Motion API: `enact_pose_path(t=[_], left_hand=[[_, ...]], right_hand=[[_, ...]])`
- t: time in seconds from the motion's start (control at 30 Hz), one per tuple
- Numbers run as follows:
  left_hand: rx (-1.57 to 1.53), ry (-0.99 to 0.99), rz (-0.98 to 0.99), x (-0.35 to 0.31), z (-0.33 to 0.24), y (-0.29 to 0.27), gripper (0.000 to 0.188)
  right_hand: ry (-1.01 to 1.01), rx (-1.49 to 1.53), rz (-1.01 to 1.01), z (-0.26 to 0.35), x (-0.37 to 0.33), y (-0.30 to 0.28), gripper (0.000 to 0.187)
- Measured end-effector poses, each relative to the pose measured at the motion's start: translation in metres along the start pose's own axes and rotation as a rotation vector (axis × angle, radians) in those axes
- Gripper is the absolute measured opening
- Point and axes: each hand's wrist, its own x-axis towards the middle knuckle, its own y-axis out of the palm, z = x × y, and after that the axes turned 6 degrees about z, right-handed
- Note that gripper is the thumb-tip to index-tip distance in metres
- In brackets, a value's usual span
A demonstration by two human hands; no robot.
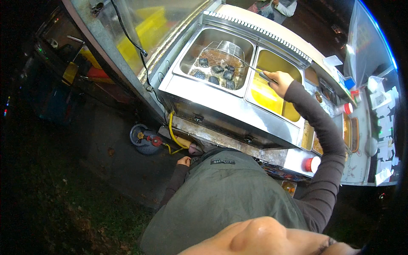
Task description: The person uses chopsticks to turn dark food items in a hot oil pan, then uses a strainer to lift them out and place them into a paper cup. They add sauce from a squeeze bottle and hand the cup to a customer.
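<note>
The right hand (280,83) is closed around the handle (267,77) of a wire strainer (230,48), fingers wrapped over its end, with the forearm in a dark sleeve (323,127) reaching up from the right. The left hand (184,161) is low at the person's left side, beside the green apron (238,191); its fingers look curled, but whether it pinches anything cannot be told.

From the right hand, the handle runs leftward over the divider to the strainer's head, which is tilted at the far side of the left fryer well (190,47). Several dark, blocky pieces (203,63) lie in the bubbling oil there, left of the right hand, on the near side of the strainer and well apart from the left hand. Directly below the right hand is the right fryer well (278,59), holding yellow liquid (265,94).

Left of the left hand, a gas cylinder (149,148) stands on the ground near a yellow hose (172,127). Farther right, a red-and-white cup (312,164) lies near the forearm, and another stands along the white counter (361,168). Beyond the fryer, part of another person (287,7) shows.
</note>
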Motion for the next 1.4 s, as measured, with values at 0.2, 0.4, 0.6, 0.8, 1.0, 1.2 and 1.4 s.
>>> enact_pose_path(t=[0.2,0.4,0.6,0.8,1.0,1.2,1.4], left_hand=[[0.066,-0.004,0.028,-0.002,-0.005,0.0,0.018],[0.079,-0.036,0.047,0.001,-0.009,-0.007,0.018],[0.102,-0.082,0.109,0.001,0.0,-0.006,0.02],[0.105,-0.071,0.159,0.008,0.002,0.003,0.021],[0.068,-0.092,0.167,0.019,-0.005,0.005,0.021],[0.086,-0.102,0.18,0.029,-0.004,0.001,0.022],[0.039,-0.064,0.111,0.04,0.005,-0.006,0.023]], right_hand=[[-0.04,-0.119,-0.079,0.005,0.004,0.012,0.043],[-0.134,-0.181,-0.047,0.001,0.01,0.026,0.044],[-0.149,-0.175,0.014,-0.002,0.003,-0.012,0.044],[-0.078,-0.124,0.233,0.025,0.019,-0.071,0.038],[0.351,0.175,0.72,0.071,0.044,-0.122,0.041],[0.597,1.019,0.645,0.054,0.032,-0.098,0.047],[0.383,0.731,0.428,0.038,0.026,-0.064,0.041]])
